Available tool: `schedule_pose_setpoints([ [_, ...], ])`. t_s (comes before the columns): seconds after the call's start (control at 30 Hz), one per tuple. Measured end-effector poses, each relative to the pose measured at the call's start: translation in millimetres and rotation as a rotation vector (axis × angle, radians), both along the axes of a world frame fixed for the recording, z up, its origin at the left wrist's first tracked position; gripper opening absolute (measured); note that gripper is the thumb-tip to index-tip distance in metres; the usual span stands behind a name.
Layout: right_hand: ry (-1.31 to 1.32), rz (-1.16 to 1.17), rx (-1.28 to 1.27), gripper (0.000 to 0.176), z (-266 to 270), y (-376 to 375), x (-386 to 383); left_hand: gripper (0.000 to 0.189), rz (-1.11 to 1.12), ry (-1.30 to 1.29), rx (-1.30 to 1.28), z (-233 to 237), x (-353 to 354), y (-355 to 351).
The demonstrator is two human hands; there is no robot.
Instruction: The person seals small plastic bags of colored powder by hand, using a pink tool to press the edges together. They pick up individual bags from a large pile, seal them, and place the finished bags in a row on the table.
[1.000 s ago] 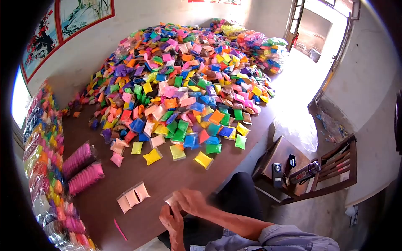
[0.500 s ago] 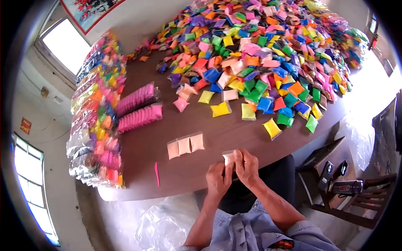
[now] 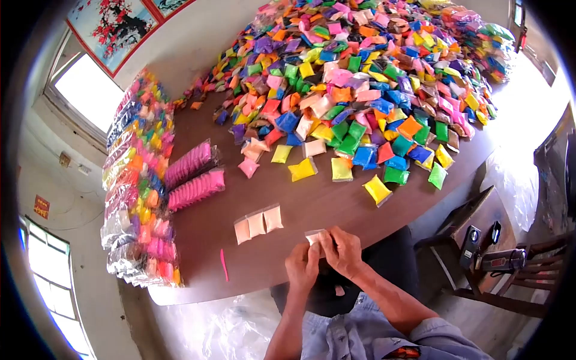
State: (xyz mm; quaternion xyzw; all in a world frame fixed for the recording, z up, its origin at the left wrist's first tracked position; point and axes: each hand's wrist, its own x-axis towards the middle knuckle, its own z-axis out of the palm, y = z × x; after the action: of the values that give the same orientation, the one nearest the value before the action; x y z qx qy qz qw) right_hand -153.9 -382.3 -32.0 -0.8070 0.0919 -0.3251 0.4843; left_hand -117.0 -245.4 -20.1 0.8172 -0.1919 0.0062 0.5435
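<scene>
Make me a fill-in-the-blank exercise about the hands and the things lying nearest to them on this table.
1. The left hand and the right hand together pinch ____ peach packet.
2. The row of peach packets lying flat on the brown table is made up of ____ packets.
3. The thin stick near the table's front edge is ____ in colour.

Missing words: one; three; pink.
</scene>
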Motion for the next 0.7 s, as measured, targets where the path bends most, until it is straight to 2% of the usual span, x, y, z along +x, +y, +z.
schedule_pose_setpoints([
  [0.07,-0.048,0.010,-0.045,0.024,2.7,0.7,0.4,0.028,0.042,-0.060,0.099,-3.1,1.9,0.8],
  [0.2,-0.055,0.008,0.000,0.023,0.3,1.6,2.5,0.027,0.049,-0.087,0.090,-4.2,-0.6,-0.1],
  [0.37,-0.009,-0.023,-0.020,0.016,-6.7,1.8,-0.6,0.032,0.023,0.026,-0.004,-5.2,0.2,4.3],
  [0.4,0.024,0.020,-0.007,0.017,-6.0,1.2,-1.9,0.033,0.038,0.125,-0.081,9.4,-3.6,-4.3],
  [0.5,0.016,0.081,0.003,0.019,-4.8,-1.9,-2.5,0.033,0.085,0.122,-0.110,-0.7,0.0,-1.2],
  [0.7,0.046,0.094,0.012,0.019,2.7,1.5,-2.6,0.026,0.121,0.039,0.012,-18.5,5.7,6.3],
])
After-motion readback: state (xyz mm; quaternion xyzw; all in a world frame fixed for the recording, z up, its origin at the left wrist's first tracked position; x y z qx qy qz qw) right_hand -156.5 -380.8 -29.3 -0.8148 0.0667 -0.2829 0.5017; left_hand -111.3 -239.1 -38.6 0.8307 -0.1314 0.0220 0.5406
